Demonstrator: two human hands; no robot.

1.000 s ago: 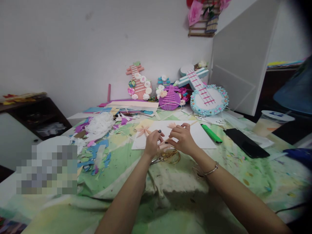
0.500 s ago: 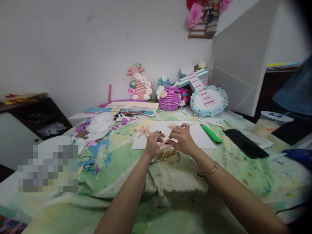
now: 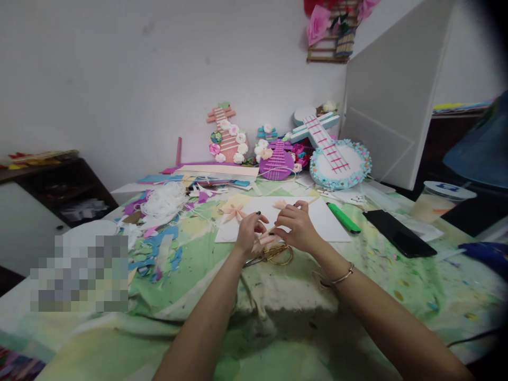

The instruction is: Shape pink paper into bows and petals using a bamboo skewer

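Note:
Between my hands is a small piece of folded peach paper point(image 3: 266, 241), pinched at both sides above the near edge of a white sheet point(image 3: 327, 222). My left hand point(image 3: 250, 231) has its fingers curled round the left part of it. From the right, my right hand point(image 3: 296, 225) grips it between thumb and fingers. A peach paper flower point(image 3: 235, 212) lies at the sheet's left, and another peach paper flower point(image 3: 279, 204) is partly covered by my right hand. Just below the paper lie gold-handled scissors point(image 3: 280, 255), their blades pointing left under my left wrist.
A green marker point(image 3: 343, 218), a black phone point(image 3: 400, 233) and a lidded cup point(image 3: 438, 201) are on the right. White string point(image 3: 163, 203) and paper scraps point(image 3: 159, 254) cover the left. Decorated model instruments, including a blue one point(image 3: 339, 164), lean against the wall.
Both hands stay in nearly the same place. The peach paper has tilted slightly, with its left end showing a little more.

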